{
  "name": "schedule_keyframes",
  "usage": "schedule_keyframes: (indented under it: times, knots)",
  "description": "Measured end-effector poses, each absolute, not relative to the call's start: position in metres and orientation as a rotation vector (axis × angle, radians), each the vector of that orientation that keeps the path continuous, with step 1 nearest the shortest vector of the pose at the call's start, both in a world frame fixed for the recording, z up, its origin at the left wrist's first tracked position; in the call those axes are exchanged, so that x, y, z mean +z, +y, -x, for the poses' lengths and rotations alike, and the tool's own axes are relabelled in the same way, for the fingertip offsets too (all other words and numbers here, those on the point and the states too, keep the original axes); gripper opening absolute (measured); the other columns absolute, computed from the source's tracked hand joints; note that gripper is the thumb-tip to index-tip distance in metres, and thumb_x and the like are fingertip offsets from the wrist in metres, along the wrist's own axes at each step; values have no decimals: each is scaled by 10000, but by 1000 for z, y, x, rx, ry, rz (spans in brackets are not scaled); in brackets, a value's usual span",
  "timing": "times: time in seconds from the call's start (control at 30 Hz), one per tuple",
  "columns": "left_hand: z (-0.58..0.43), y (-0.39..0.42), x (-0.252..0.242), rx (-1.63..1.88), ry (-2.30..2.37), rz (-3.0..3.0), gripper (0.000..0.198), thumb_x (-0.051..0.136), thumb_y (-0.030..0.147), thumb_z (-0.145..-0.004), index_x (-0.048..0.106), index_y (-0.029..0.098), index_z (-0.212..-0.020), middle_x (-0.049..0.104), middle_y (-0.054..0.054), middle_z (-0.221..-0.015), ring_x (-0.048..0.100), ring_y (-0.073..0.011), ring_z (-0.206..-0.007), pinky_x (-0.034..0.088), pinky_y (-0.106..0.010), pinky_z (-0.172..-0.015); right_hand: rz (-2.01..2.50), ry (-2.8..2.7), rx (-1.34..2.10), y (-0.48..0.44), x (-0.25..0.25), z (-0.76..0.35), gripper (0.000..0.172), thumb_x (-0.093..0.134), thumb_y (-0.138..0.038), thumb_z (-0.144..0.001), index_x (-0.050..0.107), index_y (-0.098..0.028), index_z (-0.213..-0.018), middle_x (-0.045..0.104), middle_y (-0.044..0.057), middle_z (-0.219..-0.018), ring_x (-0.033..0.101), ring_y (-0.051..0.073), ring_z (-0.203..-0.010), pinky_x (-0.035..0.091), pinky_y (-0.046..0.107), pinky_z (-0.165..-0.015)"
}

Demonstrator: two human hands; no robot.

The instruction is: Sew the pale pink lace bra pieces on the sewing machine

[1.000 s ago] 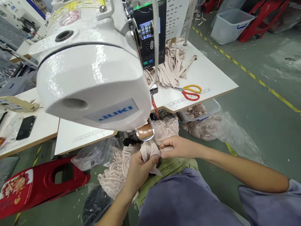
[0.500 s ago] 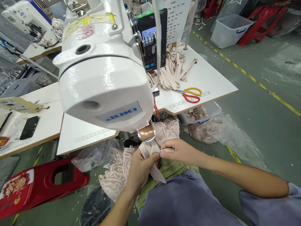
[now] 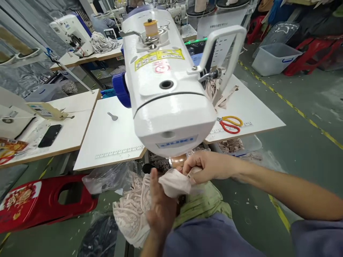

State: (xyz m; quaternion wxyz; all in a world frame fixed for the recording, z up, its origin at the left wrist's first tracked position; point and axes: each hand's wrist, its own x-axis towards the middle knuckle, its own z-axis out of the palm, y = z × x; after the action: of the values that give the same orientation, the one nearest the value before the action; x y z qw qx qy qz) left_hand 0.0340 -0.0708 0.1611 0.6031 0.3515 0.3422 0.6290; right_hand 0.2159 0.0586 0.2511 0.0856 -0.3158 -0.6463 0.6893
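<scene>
In front of the white sewing machine (image 3: pixel 174 110), my right hand (image 3: pixel 207 166) pinches a pale beige piece of fabric (image 3: pixel 175 182), which looks like a bra part and is slightly blurred. My left hand (image 3: pixel 162 205) is just left of that fabric, its fingers stretched upward and apart from a grip; whether it touches the cloth's edge I cannot tell. Below the machine head, a copper-coloured rounded part (image 3: pixel 179 161) sits partly behind my right hand. A heap of beige lace bra pieces (image 3: pixel 132 210) hangs beside my left hand.
Red-and-yellow-handled scissors (image 3: pixel 232 125) lie on the right table wing, near beige straps (image 3: pixel 222 96). A small grey tool (image 3: pixel 112 116) lies on the left wing, and a phone (image 3: pixel 50 135) on the neighbouring table. A red stool (image 3: pixel 48 203) and plastic bins (image 3: pixel 276 59) stand on the floor.
My view has risen and shifted, showing more of the machine's top. My left hand has let go of the fabric and opened; my right hand still grips the piece, now bunched up.
</scene>
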Motion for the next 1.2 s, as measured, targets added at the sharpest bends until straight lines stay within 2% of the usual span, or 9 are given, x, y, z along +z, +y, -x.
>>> schedule_keyframes:
  times: [0.07,0.17,0.37,0.57,0.7,0.8,0.9,1.03,1.2]
  knots:
    - [-21,-59,173,1537,921,-1160,720,418,761,-874,368,399,-1494,605,-78,-1407,592,-336,-1261,527,-508,-976,1015,-2246,1656,71,258,-212,133,658,-286,-733,708,-177,-791,695,28,-768,597,169,-731,419,262,-669]
    - [3,-40,186,1280,1177,-1942,608,590,567,-899,517,270,-1425,608,-143,-1378,583,-339,-1261,502,-476,-1024,1129,-2504,1154,80,262,-207,84,626,-234,-745,687,-179,-730,685,39,-734,578,183,-743,387,267,-671]
    - [15,-12,178,908,1182,-2896,592,633,419,-913,492,198,-1443,722,-163,-1139,694,-312,-1070,581,-422,-906,1168,-2654,922,76,263,-201,158,597,-246,-756,567,-173,-619,541,-11,-581,390,115,-562,242,264,-558]
    - [22,3,172,828,1066,-2959,705,579,384,-954,265,231,-1566,720,-164,-1165,705,-323,-1060,611,-444,-840,1277,-2704,900,76,274,-197,153,615,-234,-746,566,-167,-617,454,-31,-532,320,101,-528,201,267,-521]
    - [21,2,178,787,1068,-2850,574,543,323,-969,378,223,-1510,725,-150,-1156,711,-295,-1046,628,-385,-793,1298,-2667,960,73,269,-203,120,615,-242,-796,682,-162,-737,580,3,-594,451,134,-550,283,264,-520]
    - [15,-3,184,756,1176,-2733,472,551,312,-953,508,208,-1411,711,-168,-1171,717,-303,-1025,634,-385,-771,1153,-2497,793,63,248,-215,212,614,-269,-853,722,-172,-1007,716,92,-951,633,227,-828,458,301,-676]
    - [10,-7,188,746,1243,-2653,440,562,305,-938,556,199,-1365,700,-178,-1189,711,-314,-1038,632,-399,-790,976,-2314,585,54,225,-225,242,564,-313,-930,713,-190,-1076,663,142,-1207,616,275,-1088,489,398,-902]
    - [7,-9,189,724,1280,-2600,481,579,297,-929,527,222,-1401,674,-161,-1256,691,-303,-1095,628,-369,-812,991,-2196,664,52,215,-225,165,583,-225,-920,747,-223,-898,706,74,-1042,647,216,-995,493,352,-921]
    - [4,-8,190,722,1275,-2625,542,581,213,-920,463,231,-1448,671,-131,-1280,662,-274,-1160,591,-349,-911,1034,-2195,791,59,221,-221,119,647,-190,-860,760,-227,-866,702,54,-1020,636,220,-1022,496,356,-919]
